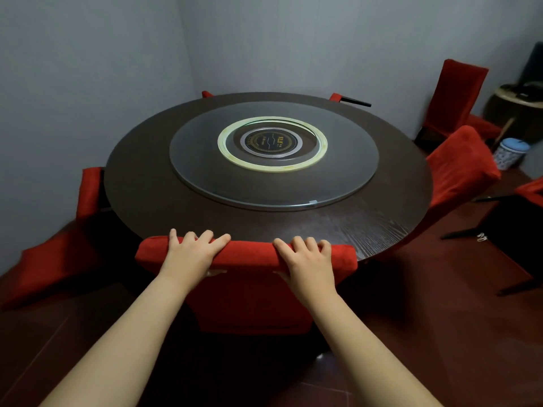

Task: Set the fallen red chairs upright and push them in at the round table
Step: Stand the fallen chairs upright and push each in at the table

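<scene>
So both hands are on the chair [249,292] at the near edge of the table [141,177]. The left hand [192,252] and right hand [307,258] each have their fingers curled over the top of the backrest, gripping it, with the thumbs out of sight behind. The chair's upright. The top edge of its back runs left to right, pretty much parallel to the table's near rim, and the hands sit about evenly either side of its middle, so neither one is nearer. The table is dead ahead of the grip, so I'd say the move is just a straight shove forward. The backrest looks right up against the rim, but I can't tell if there's any gap left, so there may not be much travel. I can't see anything in the way from here, though under the table is hidden. Around it, the left chair [58,248] lies low and tipped at the table's left. The right chair [461,168] leans at the table's right edge, and another one [529,192] is down beyond that with its black legs showing. At the far side, a red corner [335,96] pokes up with a leg sticking out, so probably that one's fallen too.
</scene>
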